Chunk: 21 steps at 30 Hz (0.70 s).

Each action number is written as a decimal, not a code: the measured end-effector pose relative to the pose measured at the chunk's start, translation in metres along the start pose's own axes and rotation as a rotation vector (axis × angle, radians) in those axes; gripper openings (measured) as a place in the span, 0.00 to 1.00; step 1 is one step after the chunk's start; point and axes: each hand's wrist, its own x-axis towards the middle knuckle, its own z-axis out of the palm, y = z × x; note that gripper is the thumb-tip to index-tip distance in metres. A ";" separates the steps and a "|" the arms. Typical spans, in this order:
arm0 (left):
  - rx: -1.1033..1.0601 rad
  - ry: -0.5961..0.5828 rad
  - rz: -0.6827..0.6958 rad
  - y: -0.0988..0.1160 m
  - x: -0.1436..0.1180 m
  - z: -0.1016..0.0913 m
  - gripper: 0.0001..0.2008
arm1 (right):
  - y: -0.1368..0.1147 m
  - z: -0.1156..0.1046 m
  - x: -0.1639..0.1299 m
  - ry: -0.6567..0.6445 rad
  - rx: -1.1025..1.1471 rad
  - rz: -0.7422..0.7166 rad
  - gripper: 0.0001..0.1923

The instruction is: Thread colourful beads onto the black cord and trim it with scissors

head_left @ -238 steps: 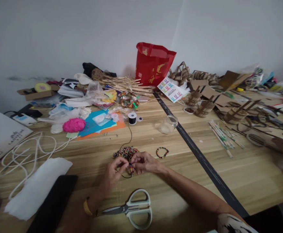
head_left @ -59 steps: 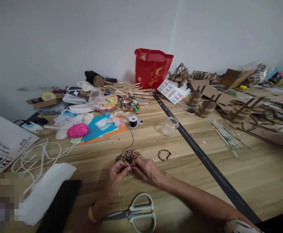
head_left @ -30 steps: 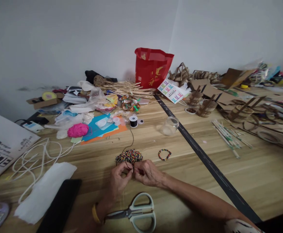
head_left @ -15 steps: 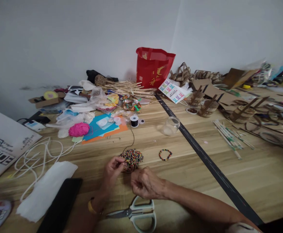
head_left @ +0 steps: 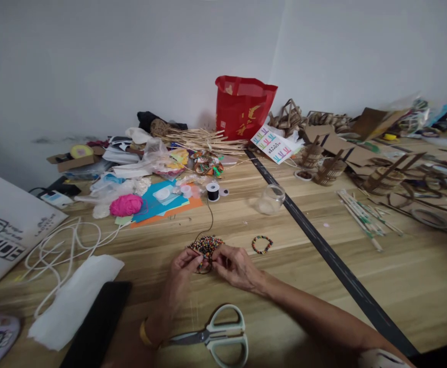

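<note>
A heap of small multicoloured beads (head_left: 208, 245) lies on the wooden table. At its left front side my left hand (head_left: 185, 263) pinches a thin black cord (head_left: 212, 217), which runs back to a spool (head_left: 212, 191). My right hand (head_left: 235, 263) is at the heap's right edge, thumb and fingers pinched together; whatever is between them is too small to make out. A finished-looking beaded bracelet (head_left: 262, 245) rests to the right of the heap. White-handled scissors (head_left: 225, 335) lie in front of both hands, blades to the left.
Behind the beads stand a glass jar (head_left: 271, 199) and a red bag (head_left: 244, 107). Pink yarn (head_left: 126, 205), coloured paper (head_left: 162, 202) and a white cable (head_left: 68, 245) lie left. A black phone-like slab (head_left: 96, 322) is near front left. Small woven baskets (head_left: 328, 171) and sticks (head_left: 363, 220) are at right.
My right hand has moved forward to the bead heap, close to the left hand's fingertips. The left hand has stayed nearly in place, still pinching the cord.
</note>
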 end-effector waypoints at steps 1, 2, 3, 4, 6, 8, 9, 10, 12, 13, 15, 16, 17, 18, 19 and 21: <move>-0.002 -0.007 -0.007 0.000 0.000 0.000 0.10 | 0.000 0.000 0.000 0.002 -0.009 -0.001 0.02; 0.003 -0.009 -0.009 -0.001 0.000 0.000 0.10 | 0.000 0.000 0.000 0.002 -0.020 -0.003 0.02; 0.013 -0.011 -0.005 -0.002 0.000 0.000 0.10 | 0.000 0.001 0.000 0.001 -0.031 -0.007 0.02; 0.028 -0.015 0.005 -0.003 0.000 0.000 0.10 | 0.000 0.001 0.000 -0.001 -0.043 -0.012 0.03; 0.062 -0.023 0.034 -0.006 0.000 0.000 0.09 | 0.001 0.001 -0.001 -0.007 -0.065 -0.023 0.03; 0.090 -0.038 0.060 -0.007 -0.001 0.000 0.07 | 0.002 0.002 -0.002 -0.019 -0.095 -0.035 0.02; 0.103 -0.046 0.065 -0.007 -0.001 0.001 0.07 | 0.003 0.002 -0.002 -0.029 -0.116 -0.042 0.02; 0.118 -0.054 0.066 -0.006 -0.002 0.001 0.07 | 0.003 0.002 -0.003 -0.041 -0.143 -0.050 0.03; 0.157 -0.072 0.057 -0.003 -0.002 0.002 0.07 | 0.003 0.001 -0.003 -0.068 -0.206 -0.055 0.05; 0.179 -0.084 0.053 -0.002 -0.003 0.003 0.08 | 0.003 0.001 -0.003 -0.081 -0.239 -0.052 0.05; 0.222 -0.103 0.060 -0.001 -0.003 0.004 0.08 | 0.002 0.000 -0.003 -0.109 -0.298 -0.041 0.05; 0.241 -0.106 0.073 -0.002 -0.003 0.004 0.08 | 0.001 0.000 -0.003 -0.124 -0.320 -0.033 0.05; 0.257 -0.100 0.093 -0.003 -0.003 0.004 0.08 | 0.000 -0.001 -0.003 -0.141 -0.333 -0.025 0.06; 0.271 -0.092 0.116 -0.005 -0.003 0.004 0.08 | -0.002 -0.002 -0.003 -0.158 -0.337 -0.017 0.06; 0.285 -0.084 0.138 -0.006 -0.003 0.004 0.07 | -0.003 -0.002 -0.003 -0.171 -0.335 -0.010 0.07; 0.307 -0.076 0.175 -0.009 -0.005 0.005 0.06 | -0.006 -0.003 -0.003 -0.183 -0.318 0.000 0.07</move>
